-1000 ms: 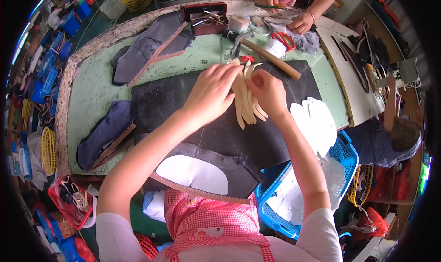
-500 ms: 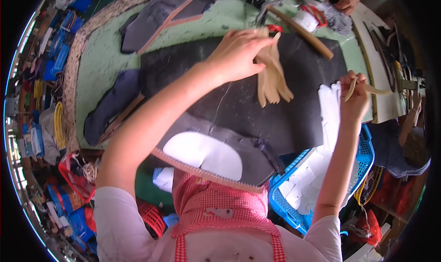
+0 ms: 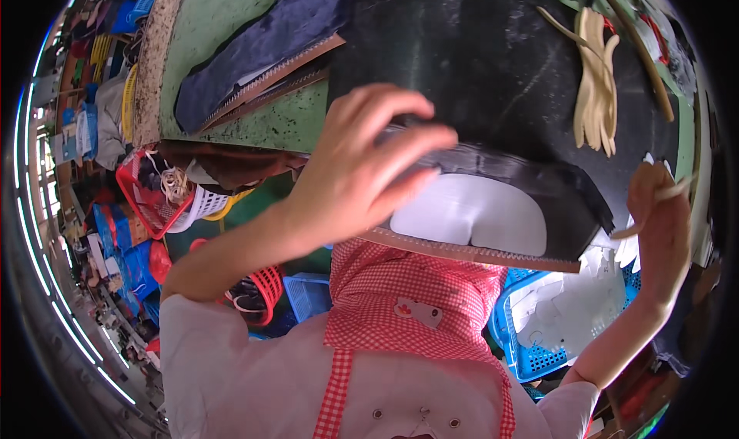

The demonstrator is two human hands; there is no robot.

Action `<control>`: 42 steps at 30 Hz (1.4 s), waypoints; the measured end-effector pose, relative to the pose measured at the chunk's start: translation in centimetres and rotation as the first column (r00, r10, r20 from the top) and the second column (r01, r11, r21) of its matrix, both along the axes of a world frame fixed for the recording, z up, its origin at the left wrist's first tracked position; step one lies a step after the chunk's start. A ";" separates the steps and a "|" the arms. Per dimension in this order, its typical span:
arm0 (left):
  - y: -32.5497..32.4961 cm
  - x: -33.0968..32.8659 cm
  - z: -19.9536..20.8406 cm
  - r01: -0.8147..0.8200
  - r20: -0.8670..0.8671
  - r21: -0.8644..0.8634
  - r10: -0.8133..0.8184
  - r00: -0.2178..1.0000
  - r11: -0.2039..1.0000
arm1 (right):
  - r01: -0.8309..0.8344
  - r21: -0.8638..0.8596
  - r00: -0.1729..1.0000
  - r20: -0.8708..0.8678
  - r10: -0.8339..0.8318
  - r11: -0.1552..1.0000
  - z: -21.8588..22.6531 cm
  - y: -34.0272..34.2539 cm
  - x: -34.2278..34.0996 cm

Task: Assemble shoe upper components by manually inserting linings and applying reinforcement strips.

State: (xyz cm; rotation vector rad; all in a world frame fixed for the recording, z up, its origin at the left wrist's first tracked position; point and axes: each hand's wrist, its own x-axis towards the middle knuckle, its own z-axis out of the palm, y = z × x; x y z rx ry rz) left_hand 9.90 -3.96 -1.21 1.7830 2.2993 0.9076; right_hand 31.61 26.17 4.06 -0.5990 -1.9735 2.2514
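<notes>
My left hand [image 3: 369, 158] is open, fingers spread, above the left end of a dark flat piece [image 3: 573, 200] at the table's near edge. Whether its fingertips touch the piece I cannot tell. A white rounded panel [image 3: 477, 216] lies on that piece, and a brown band with zigzag stitching [image 3: 493, 253] runs along its near edge. Off to the right, my right hand [image 3: 660, 223] is closed on a thin beige strip [image 3: 673, 190]. A bundle of beige strips [image 3: 593, 93] lies on the black mat [image 3: 462, 70], with one strip askew across its top.
Folded dark blue pieces [image 3: 265, 54] with brown edges lie on the green tabletop [image 3: 223, 16]. A wooden stick [image 3: 639, 54] rests beyond the bundle. Below the table stand a blue basket [image 3: 531, 362] with white pieces and a red basket [image 3: 265, 293].
My left hand has left the beige bundle and come back to the dark piece. My right hand keeps its strip. The whole view has shifted, bringing the table's near edge closer.
</notes>
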 end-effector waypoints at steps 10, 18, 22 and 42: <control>-5.0 1.3 -3.9 0.073 0.074 0.040 -0.076 0.994 0.996 | -0.198 0.200 0.926 0.360 0.116 0.960 -0.6 -13.0 -9.7; -4.9 1.6 -5.2 0.046 0.070 0.162 -0.058 0.996 0.986 | -0.178 0.305 0.881 0.473 0.013 0.936 -3.0 -13.3 -11.5; -4.7 1.5 -5.3 0.028 0.061 0.208 -0.042 0.997 0.978 | -0.146 0.306 0.882 0.471 -0.016 0.941 -3.6 -13.4 -11.6; -1.8 1.0 -0.8 0.083 -0.026 -0.240 -0.092 0.995 0.967 | -0.068 0.633 0.887 0.392 -0.243 0.771 -3.0 -11.1 -7.5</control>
